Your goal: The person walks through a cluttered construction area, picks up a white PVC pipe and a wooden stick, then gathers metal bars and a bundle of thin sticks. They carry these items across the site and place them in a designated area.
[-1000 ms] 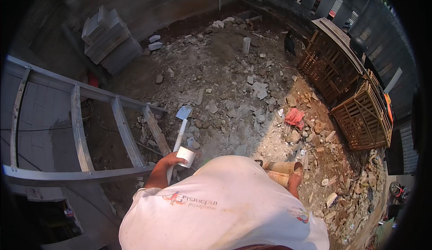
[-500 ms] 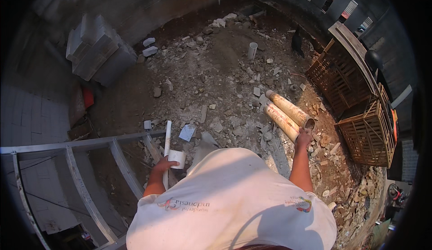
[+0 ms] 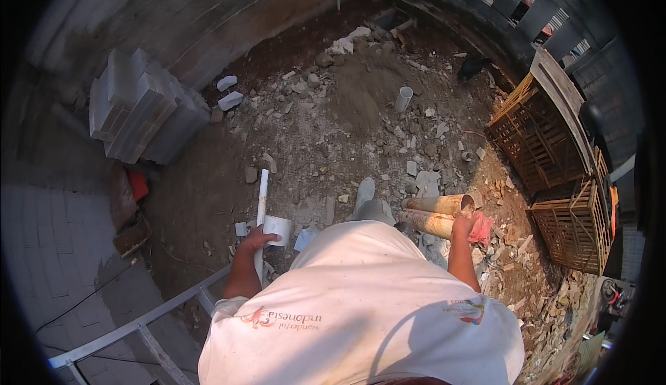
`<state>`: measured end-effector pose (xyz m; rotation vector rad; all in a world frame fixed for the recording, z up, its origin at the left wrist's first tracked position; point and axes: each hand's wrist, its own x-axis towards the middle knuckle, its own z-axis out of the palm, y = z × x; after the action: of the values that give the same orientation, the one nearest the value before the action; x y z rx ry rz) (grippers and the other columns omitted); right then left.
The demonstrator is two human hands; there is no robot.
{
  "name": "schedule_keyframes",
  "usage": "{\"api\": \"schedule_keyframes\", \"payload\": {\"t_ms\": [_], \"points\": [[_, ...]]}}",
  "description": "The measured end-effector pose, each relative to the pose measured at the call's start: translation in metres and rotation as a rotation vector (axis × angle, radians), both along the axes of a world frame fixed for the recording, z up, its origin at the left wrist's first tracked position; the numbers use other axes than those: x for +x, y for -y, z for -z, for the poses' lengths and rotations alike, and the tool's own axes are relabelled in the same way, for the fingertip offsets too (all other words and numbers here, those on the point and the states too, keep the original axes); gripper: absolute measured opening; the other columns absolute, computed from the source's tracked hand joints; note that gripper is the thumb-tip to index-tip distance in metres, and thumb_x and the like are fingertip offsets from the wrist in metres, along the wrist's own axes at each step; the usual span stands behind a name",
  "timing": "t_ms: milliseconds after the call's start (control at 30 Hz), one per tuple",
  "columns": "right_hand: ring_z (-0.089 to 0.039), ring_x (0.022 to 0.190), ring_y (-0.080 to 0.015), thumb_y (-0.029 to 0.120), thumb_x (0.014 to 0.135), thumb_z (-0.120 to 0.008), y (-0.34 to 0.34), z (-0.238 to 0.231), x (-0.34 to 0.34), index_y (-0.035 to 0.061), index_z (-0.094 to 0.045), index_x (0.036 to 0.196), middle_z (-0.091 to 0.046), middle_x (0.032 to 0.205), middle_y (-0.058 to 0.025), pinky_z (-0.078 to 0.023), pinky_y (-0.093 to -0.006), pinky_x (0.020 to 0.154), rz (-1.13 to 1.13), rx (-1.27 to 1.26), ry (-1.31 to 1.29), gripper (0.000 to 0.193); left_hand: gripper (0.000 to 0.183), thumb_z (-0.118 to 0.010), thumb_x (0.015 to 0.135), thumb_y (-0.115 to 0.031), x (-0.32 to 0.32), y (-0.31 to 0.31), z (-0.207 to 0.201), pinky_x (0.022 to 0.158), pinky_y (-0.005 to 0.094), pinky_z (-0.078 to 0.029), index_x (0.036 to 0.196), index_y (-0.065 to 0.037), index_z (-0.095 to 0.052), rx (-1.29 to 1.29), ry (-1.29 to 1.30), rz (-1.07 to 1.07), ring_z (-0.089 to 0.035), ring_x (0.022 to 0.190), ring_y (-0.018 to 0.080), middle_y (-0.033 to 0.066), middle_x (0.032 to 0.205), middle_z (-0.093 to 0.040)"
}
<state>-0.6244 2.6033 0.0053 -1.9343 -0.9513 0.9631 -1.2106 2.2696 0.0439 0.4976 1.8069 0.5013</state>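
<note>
"What does the person's left hand have?"

"It is closed around a slim white pipe, which sticks out on the far side and the near side of the fist. A short, wide white pipe section sits directly to the right, touching the fingers."

"And the right hand?"

"Clamped at the right ends of two stained pipes. They lie side by side and run left from the hand. The farther one has its open mouth by the fingers; whether any finger goes inside cannot be told."

"What shows around them?"

"Crumpled red plastic just right of the right hand, and rubble beyond that. Farther off, a white pipe stub stands up from the ground. A block stack is far left, slatted wooden crates are to the right, and a metal ladder is near left."
</note>
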Motion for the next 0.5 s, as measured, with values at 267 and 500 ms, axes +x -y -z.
{"api": "schedule_keyframes", "payload": {"t_ms": [267,500], "points": [[-0.061,0.068,-0.0271,0.009,0.076,-0.057,-0.16,0.066,-0.081,0.0035,-0.06,0.072,-0.064,0.07,-0.0139,-0.047,-0.0397,0.067,-0.244,0.095,0.335,0.008,0.066,-0.083,0.064,-0.027,-0.076,-0.13,0.016,0.095,0.0351,-0.045,0.119,0.0,-0.059,-0.016,0.045,-0.102,-0.061,0.104,0.0226,0.0104,0.111,-0.066],[-0.054,0.065,-0.0167,0.007,0.072,-0.064,-0.333,0.06,-0.209,0.0034,-0.057,0.071,-0.06,0.068,-0.0093,-0.044,-0.0344,0.063,-0.378,0.165,0.115,0.007,0.07,-0.082,0.064,-0.026,-0.151,-0.194,0.053,0.094,0.0372,-0.046,0.123,0.001,-0.056,-0.008,0.125,-0.31,-0.061,0.103,0.0242,0.0114,0.112,-0.065]]}}
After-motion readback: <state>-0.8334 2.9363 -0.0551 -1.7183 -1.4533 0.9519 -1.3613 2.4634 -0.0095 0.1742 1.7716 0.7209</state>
